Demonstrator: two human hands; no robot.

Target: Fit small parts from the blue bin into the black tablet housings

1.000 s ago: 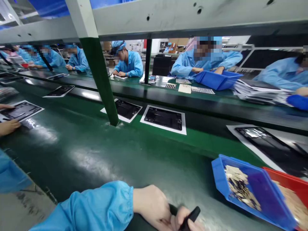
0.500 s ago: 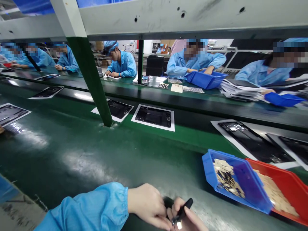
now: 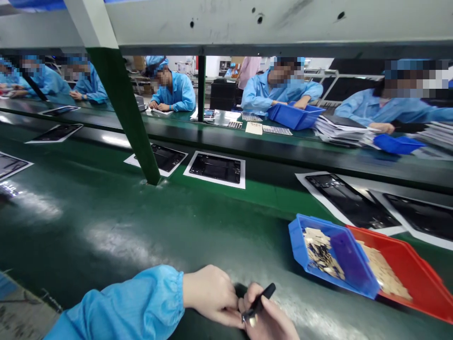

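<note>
My left hand (image 3: 212,293) rests on the green bench near the bottom edge, fingers curled and pinched on something small I cannot make out. Touching it, my right hand (image 3: 271,318) grips black tweezers (image 3: 258,302) whose tips hold a tiny shiny part. A blue bin (image 3: 357,276) of small gold and black parts stands to the right, with a red bin (image 3: 414,269) of tan parts against it.
Black device panels on white sheets (image 3: 215,168) lie along the conveyor, with more at the right (image 3: 350,200). A green post (image 3: 123,118) stands left of centre. Several people in blue coats (image 3: 173,92) work at the far bench with blue bins (image 3: 293,115).
The view has swung right, so bins and panels shifted left in frame. My right hand rose further into view with the tweezers, and a small shiny part now shows at their tips.
</note>
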